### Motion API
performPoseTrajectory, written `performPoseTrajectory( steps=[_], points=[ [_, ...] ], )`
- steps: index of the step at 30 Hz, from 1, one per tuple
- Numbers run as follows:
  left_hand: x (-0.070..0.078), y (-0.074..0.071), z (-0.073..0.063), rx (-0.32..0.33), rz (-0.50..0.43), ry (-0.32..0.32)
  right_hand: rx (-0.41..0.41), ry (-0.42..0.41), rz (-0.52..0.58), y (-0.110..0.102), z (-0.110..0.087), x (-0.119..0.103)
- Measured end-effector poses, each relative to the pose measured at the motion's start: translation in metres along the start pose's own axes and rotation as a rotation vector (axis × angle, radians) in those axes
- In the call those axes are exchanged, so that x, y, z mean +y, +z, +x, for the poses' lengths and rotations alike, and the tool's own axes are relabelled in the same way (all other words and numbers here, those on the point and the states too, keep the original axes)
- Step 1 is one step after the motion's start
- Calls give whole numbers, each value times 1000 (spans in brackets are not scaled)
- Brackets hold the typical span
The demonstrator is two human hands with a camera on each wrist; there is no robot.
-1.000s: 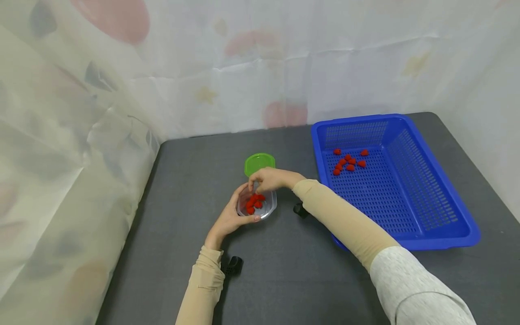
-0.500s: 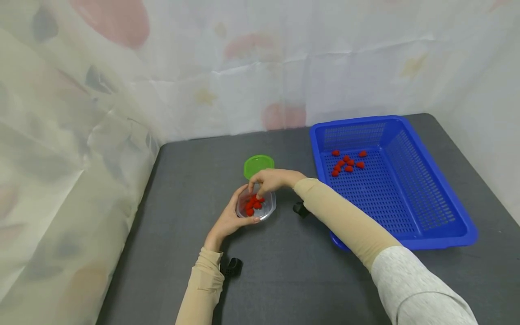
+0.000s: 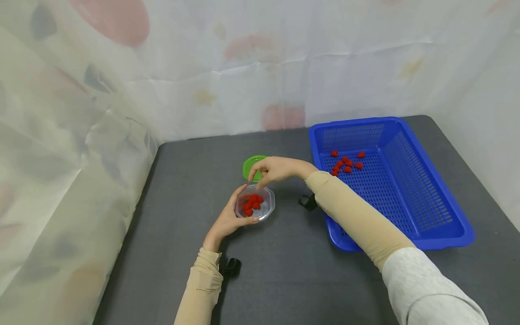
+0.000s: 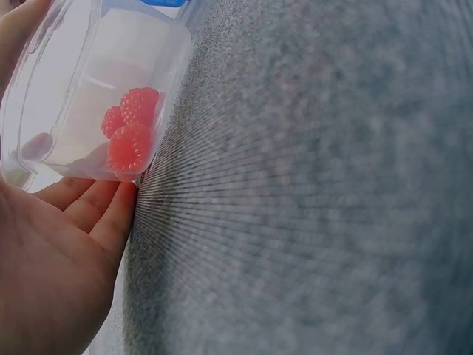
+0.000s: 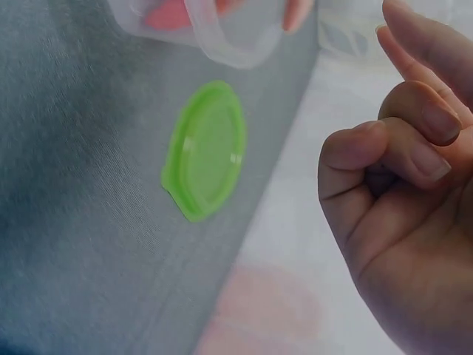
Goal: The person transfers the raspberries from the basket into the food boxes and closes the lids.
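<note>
My left hand [image 3: 227,221] holds a small clear plastic container [image 3: 266,210] on the table, thumb on its near side and fingers round its left side. Several red raspberries [image 3: 253,203] lie inside; in the left wrist view, raspberries [image 4: 129,144] show through the clear wall. My right hand [image 3: 280,169] is raised just beyond the container's far rim, overlapping the green lid [image 3: 249,165] in the head view. Its index finger and thumb are apart with nothing between them, the other fingers bent in the right wrist view. The lid [image 5: 211,151] lies flat behind the container.
A blue plastic basket [image 3: 443,243] stands on the right of the grey table [image 3: 195,189], partly behind my right forearm. More raspberries [image 3: 348,163] are grouped in its far left corner. Patterned curtains [image 3: 252,90] hang behind and to the left of the table.
My right hand has risen out of the container and moved back and slightly right, its fingers now away from the raspberries. My left hand keeps its hold on the container.
</note>
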State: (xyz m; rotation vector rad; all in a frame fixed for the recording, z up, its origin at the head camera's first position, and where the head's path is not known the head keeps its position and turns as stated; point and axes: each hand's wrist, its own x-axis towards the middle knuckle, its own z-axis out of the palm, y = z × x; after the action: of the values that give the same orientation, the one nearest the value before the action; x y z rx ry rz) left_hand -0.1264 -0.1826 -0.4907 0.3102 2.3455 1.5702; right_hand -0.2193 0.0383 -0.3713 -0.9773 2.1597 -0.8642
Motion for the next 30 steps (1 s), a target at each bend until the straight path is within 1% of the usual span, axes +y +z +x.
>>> performPoseTrajectory(
  steps=[4, 10, 16, 20, 24, 30],
  points=[
    [0, 1, 0, 8, 1, 14, 43, -11, 12, -10, -15, -1],
    [0, 0, -1, 29, 13, 14, 114, -7, 29, -23, -38, 0],
    [0, 1, -1, 31, 7, 27, 171, -6, 48, -32, -58, 5],
    [0, 1, -2, 27, -12, 47, 203, 31, 63, -36, -71, 10],
    [-1, 1, -2, 31, -27, 52, 245, 66, 74, -41, -84, 17],
    [-2, 0, -3, 40, -25, 67, 315, 109, 99, -47, -100, 27]
  ],
)
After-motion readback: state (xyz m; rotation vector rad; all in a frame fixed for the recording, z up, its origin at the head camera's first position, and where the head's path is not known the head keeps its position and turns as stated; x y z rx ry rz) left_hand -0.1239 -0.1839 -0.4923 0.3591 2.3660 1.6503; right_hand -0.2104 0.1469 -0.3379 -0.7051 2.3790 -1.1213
